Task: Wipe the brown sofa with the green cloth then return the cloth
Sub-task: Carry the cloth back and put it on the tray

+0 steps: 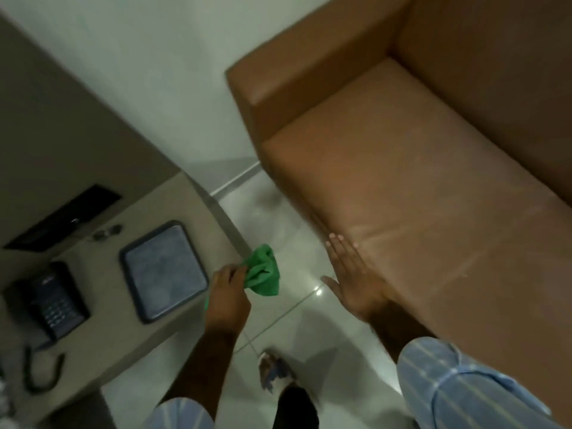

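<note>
The brown sofa (418, 168) fills the right side of the view, with its seat, one armrest and backrest showing. My left hand (228, 284) grips the bunched green cloth (263, 272) over the floor, just off the desk's corner. My right hand (353, 275) is flat with fingers spread, hovering at the front edge of the sofa seat and holding nothing.
A beige desk (102, 332) at the left carries a dark tray (163, 270), a black telephone (54, 301) with its cord, and a dark recess near the wall. Glossy white floor tiles (297, 323) lie between desk and sofa, where my foot (274, 370) stands.
</note>
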